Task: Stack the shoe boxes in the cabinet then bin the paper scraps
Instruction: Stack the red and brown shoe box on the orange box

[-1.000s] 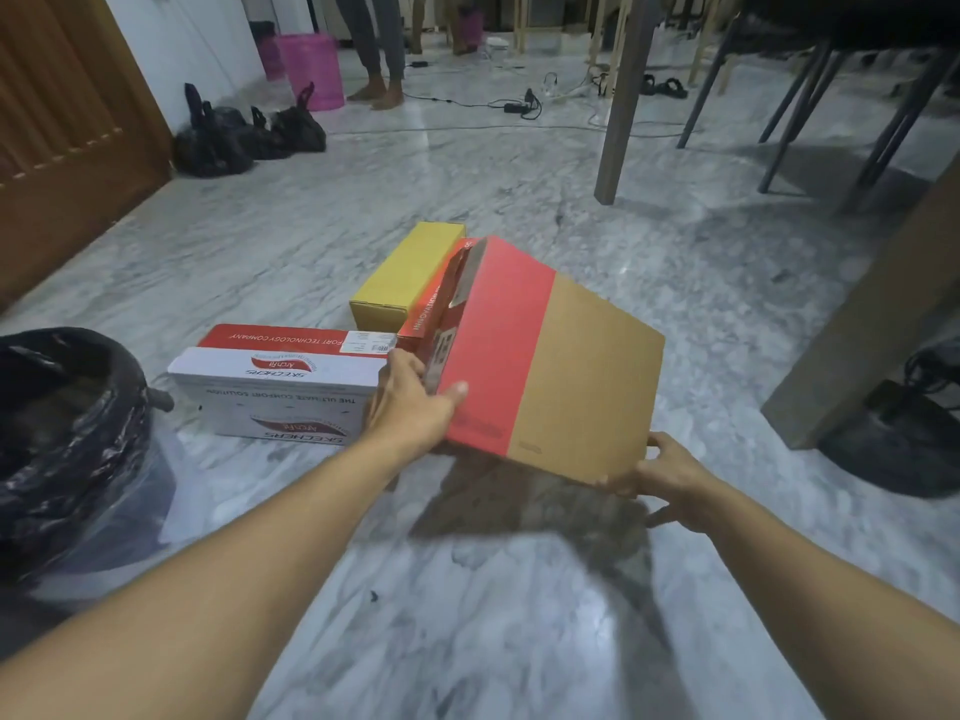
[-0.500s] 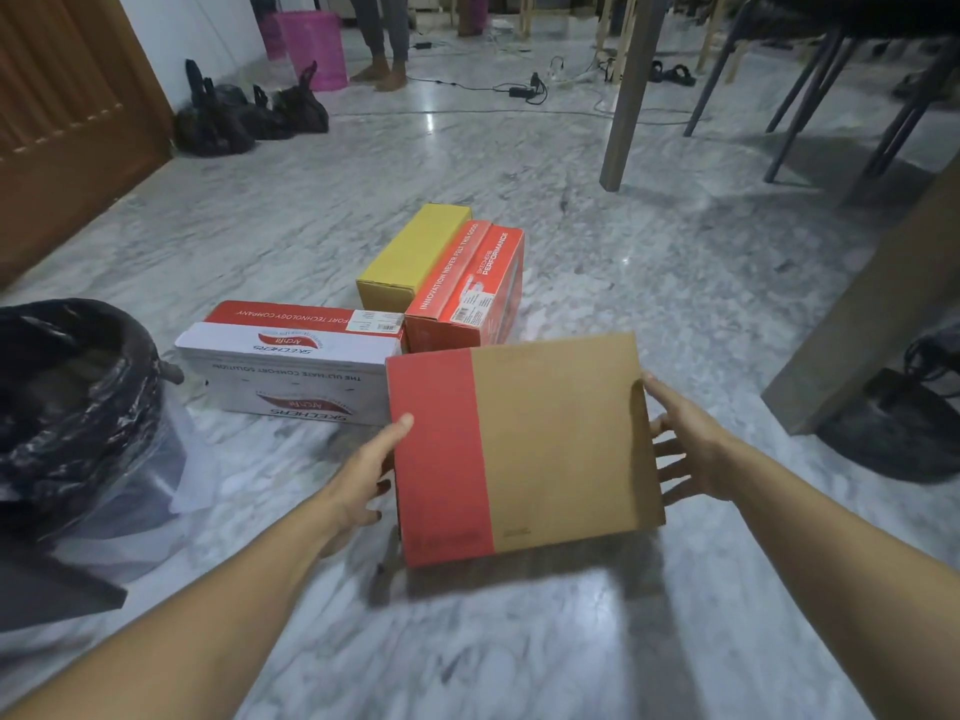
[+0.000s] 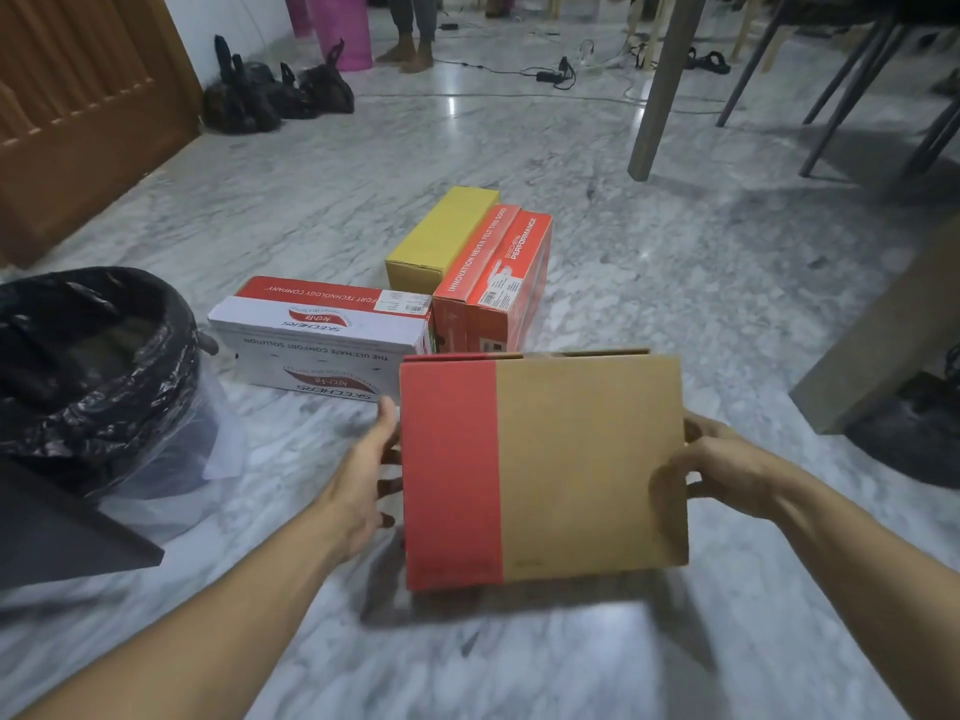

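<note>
A red and brown shoe box [image 3: 545, 470] hangs above the marble floor, flat side up, held between both hands. My left hand [image 3: 363, 480] presses its red left side and my right hand [image 3: 727, 470] grips its brown right edge. Behind it on the floor lie a white and red shoe box [image 3: 322, 335], an orange-red shoe box [image 3: 493, 283] and a yellow box [image 3: 441, 231]. The bin [image 3: 88, 376], lined with a black bag, stands at the left. No cabinet interior or paper scraps can be made out.
A dark panel edge [image 3: 62, 532] juts in at lower left. A wooden door [image 3: 78, 111] is at far left, black bags [image 3: 270, 96] by the wall, a pink bucket [image 3: 337, 23], a standing person's legs [image 3: 415, 28], table legs [image 3: 660, 85] and cables behind.
The box went from tilted up over the other boxes to level and nearer to me. My right hand moved from its lower corner to its right edge, thumb now on top.
</note>
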